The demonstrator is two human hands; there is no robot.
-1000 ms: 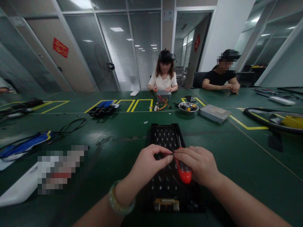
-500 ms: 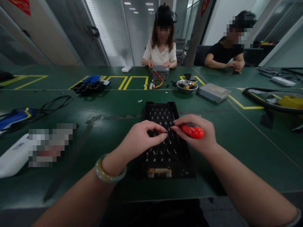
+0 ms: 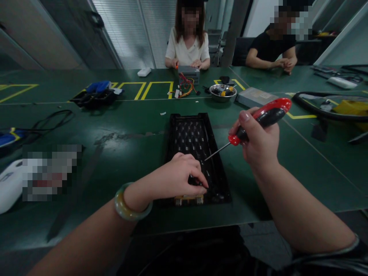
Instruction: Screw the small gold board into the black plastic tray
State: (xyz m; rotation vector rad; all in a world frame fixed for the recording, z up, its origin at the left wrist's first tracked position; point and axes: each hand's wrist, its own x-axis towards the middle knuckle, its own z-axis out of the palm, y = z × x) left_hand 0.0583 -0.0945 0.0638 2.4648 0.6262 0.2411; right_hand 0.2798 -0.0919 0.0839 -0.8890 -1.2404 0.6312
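Note:
A black rectangular casing (image 3: pixel 220 168) with rows of small shiny slots lies lengthwise on the table before me. My left hand (image 3: pixel 184 174) is over its near part, thumb and forefinger pinched together near the right side; whatever they hold is too small to make out. A green bangle (image 3: pixel 120 201) circles that wrist. Raised to the right of the casing, my right hand (image 3: pixel 260 142) grips a screwdriver (image 3: pixel 273 114) by its red and black handle. Its thin metal shaft slants down to the left, the tip over the casing's middle. A gold-coloured connector (image 3: pixel 188 199) shows at the casing's near end.
Across the green table (image 3: pixel 129 161) sit two people, one with hands at a grey metal box (image 3: pixel 188 74) with coloured wires. A metal bowl (image 3: pixel 222 97) of small parts, a flat grey box (image 3: pixel 250 97), a black tray (image 3: pixel 96 97) and a white device (image 3: pixel 13 184) lie around.
My right hand has shifted right and turned the screwdriver, so its shaft now points down-left at the casing. My left hand has moved toward the casing's near end. The view has tilted down slightly.

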